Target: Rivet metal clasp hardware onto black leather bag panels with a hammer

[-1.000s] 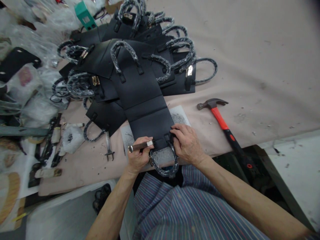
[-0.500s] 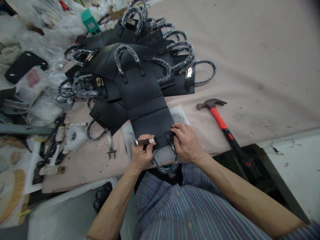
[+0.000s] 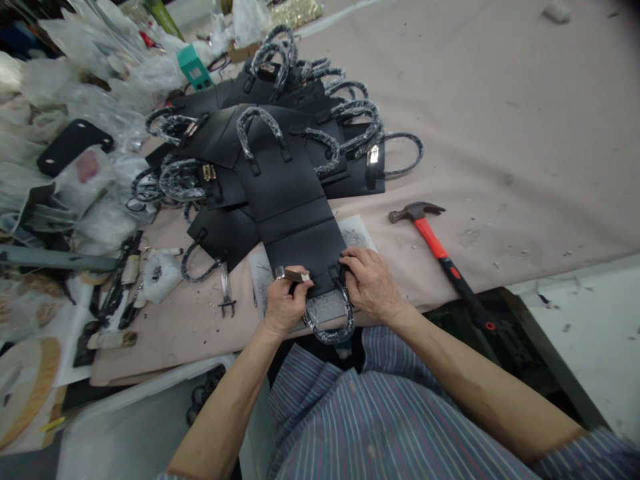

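Observation:
A black bag panel point(image 3: 295, 193) stretches towards me over a speckled white board point(image 3: 363, 230). At its near edge is a looped bag handle point(image 3: 333, 337) wrapped in clear film. My left hand point(image 3: 287, 303) is closed around a short punch-like tool point(image 3: 295, 275) with a shiny metal end, tilted over the panel beside one handle tab; its working tip is hard to make out. With bent fingers, my right hand point(image 3: 373, 283) grips the panel's near right edge by the other handle tab. What lies under those fingertips is hidden.
A claw hammer point(image 3: 440, 257) lies to the right, its grip over the table edge. Beyond the panel is a pile of black bag pieces point(image 3: 210, 140) with wrapped handles. Plastic bags point(image 3: 100, 213) and a forked metal tool point(image 3: 226, 297) are on the left.
The tool in my left hand has tipped slightly, its metal end now higher and further right. My right hand keeps its place on the panel. The whole view has shifted slightly.

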Motion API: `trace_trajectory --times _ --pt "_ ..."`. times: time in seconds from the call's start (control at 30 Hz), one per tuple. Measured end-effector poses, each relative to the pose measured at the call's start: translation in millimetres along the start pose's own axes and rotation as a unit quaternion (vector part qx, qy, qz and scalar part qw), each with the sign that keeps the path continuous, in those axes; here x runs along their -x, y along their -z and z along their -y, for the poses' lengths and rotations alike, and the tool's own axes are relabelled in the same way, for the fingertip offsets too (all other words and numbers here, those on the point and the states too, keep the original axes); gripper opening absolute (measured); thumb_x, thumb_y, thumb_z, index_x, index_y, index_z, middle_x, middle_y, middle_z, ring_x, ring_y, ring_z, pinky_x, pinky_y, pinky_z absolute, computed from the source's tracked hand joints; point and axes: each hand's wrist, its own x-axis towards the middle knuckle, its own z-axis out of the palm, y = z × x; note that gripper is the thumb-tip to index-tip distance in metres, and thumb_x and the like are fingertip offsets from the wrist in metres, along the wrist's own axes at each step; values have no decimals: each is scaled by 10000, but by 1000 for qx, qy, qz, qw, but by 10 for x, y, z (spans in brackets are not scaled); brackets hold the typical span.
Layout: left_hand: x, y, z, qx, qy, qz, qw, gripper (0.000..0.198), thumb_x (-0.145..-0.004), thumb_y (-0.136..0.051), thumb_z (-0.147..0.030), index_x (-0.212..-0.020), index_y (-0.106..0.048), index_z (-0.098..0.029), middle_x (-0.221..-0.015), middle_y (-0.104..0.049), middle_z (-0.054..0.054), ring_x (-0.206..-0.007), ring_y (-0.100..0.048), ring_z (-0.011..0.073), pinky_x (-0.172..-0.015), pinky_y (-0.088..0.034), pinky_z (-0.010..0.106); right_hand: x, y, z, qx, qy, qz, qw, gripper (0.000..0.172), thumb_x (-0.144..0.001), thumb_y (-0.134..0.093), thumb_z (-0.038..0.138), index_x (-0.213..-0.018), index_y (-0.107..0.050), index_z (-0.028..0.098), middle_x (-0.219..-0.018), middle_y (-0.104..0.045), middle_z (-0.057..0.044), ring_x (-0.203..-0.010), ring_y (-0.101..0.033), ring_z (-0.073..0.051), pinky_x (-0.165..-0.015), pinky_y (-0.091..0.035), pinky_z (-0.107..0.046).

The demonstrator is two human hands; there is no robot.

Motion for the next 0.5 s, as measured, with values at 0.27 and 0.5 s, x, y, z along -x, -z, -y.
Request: trace_trajectory --times 0.27,0.5 --pt "1 -1 26 18 -12 -10 1000 69 -873 -644 -187 -931 -681 -177 -889 -745 40 -809 -721 174 -779 -578 281 -23 512 -308 -36 -54 -109 992 238 -883 -547 196 -1098 -649 191 -1134 -677 -124 -1124 -617 -277 -1009 -498 -485" --pt "42 4 25 30 1 -4 1000 82 -870 -649 -196 -942 -687 -184 -878 -747 38 -798 -723 183 -749 -566 283 367 1167 -893 213 -327 42 920 410 -837 -608 354 -1164 -653 112 -1075 -664 -207 -1027 -633 -356 -901 -490 -487"
